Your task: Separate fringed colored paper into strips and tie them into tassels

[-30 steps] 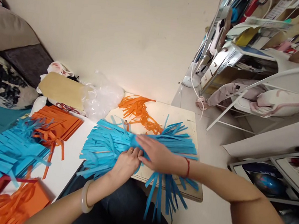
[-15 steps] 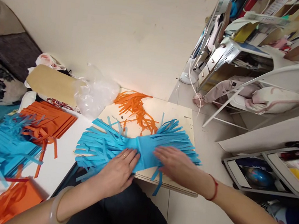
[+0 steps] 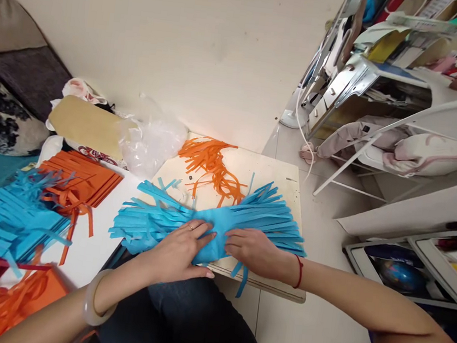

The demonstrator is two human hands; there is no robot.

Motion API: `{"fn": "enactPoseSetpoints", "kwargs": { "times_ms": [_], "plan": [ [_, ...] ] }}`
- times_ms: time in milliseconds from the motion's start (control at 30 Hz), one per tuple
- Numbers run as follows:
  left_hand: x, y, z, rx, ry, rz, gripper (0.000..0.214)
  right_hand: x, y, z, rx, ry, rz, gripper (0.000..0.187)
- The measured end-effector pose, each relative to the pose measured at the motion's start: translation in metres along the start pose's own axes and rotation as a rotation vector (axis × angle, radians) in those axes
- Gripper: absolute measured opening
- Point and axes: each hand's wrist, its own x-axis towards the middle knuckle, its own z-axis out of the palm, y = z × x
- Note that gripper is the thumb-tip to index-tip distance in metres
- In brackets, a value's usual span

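A blue sheet, paper or thin cloth, cut into fringes at both ends point(image 3: 220, 228) lies across a cream board point(image 3: 286, 175) in front of me. Its uncut middle looks a little bunched between my hands. My left hand point(image 3: 182, 249) rests on the left of that middle, fingers over the sheet and thumb held apart near the board's front edge. On the other side, my right hand point(image 3: 252, 254) has its fingers bent together onto the sheet; its thumb is hidden. Loose orange strips point(image 3: 215, 164) lie on the board behind the blue fringes.
At left, a white surface point(image 3: 101, 223) bears a blue fringed stack point(image 3: 12, 218) and orange fringed stacks point(image 3: 101, 179). A clear plastic bag point(image 3: 153, 141) lies beyond them, against the wall. To the right are a white folding chair point(image 3: 349, 160), a seated person's leg point(image 3: 335, 139) and a cart point(image 3: 391, 267).
Both hands have shifted on the sheet's middle. The right hand's fingers have moved left and bent, and the left thumb now stretches out. The middle looks more bunched.
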Motion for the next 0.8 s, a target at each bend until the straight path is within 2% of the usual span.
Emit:
{"fn": "enactPoseSetpoints", "kwargs": {
  "times_ms": [133, 233, 333, 467, 600, 700, 800],
  "plan": [
    [-0.003, -0.005, 0.001, -0.088, -0.003, 0.005, 0.076, 0.018, 0.016, -0.009, 0.294, 0.008, 0.155, 0.011],
    [-0.006, -0.007, 0.001, -0.128, -0.02, 0.0, 0.058, 0.025, 0.028, -0.007, 0.515, 0.095, 0.285, 0.019],
    [-0.008, -0.005, 0.001, -0.137, -0.042, 0.006, 0.049, 0.024, 0.032, -0.003, 0.566, 0.156, 0.225, 0.014],
    [-0.015, -0.001, -0.003, -0.033, -0.032, -0.046, 0.062, 0.016, 0.028, -0.001, 0.378, 0.062, 0.102, 0.033],
    [-0.028, -0.005, -0.024, 0.095, -0.121, -0.234, 0.046, 0.017, 0.033, -0.006, 0.463, 0.068, 0.114, 0.022],
    [-0.035, -0.013, -0.044, 0.132, -0.258, -0.36, 0.033, 0.022, 0.041, -0.009, 0.571, 0.097, 0.193, 0.02],
    [-0.039, -0.022, -0.061, 0.177, -0.362, -0.436, 0.031, 0.026, 0.046, -0.009, 0.591, 0.112, 0.285, 0.018]
  ]
}}
